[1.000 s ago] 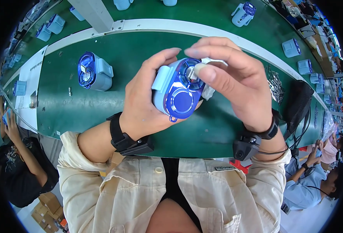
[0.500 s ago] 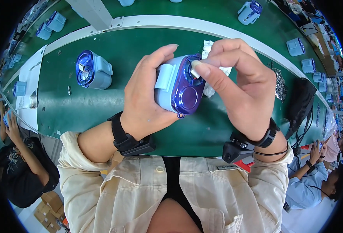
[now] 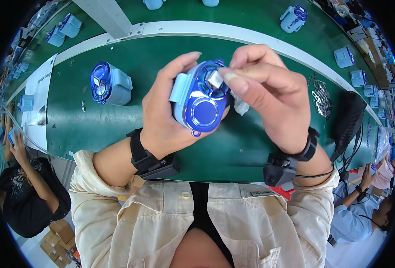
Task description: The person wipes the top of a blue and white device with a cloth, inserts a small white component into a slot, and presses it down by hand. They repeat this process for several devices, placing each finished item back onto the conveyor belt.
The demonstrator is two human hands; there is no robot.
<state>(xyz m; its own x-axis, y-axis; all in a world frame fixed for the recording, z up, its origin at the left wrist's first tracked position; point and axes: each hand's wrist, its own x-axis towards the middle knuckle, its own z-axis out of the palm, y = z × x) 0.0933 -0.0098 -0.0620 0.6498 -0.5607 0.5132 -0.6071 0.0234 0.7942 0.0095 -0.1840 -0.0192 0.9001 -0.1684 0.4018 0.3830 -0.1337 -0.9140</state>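
Observation:
My left hand (image 3: 164, 105) is wrapped round a light blue plastic device (image 3: 203, 114) with a shiny purple-blue face, holding it above the green table. The face has a round disc in its lower half and an opening above. In that opening sits a small white block (image 3: 215, 79), tilted. Thumb and index finger of my right hand (image 3: 269, 85) pinch at the block's right edge; their grip is partly hidden. A crumpled white wad (image 3: 240, 106) shows behind this hand. To the left, a similar device (image 3: 111, 83) stands on the table, also with a white piece in its upper opening.
Small metal parts (image 3: 321, 99) lie in a pile at the right, beside a black mesh pouch (image 3: 347, 118) with cables. A white rail (image 3: 215, 29) curves across the far side, with more blue devices (image 3: 293, 18) beyond. A printed sheet (image 3: 37, 102) lies left. People work at both sides.
The device has shifted slightly left and turned so its face points more toward me. The white block now shows more fully. My right hand has followed it a little to the left.

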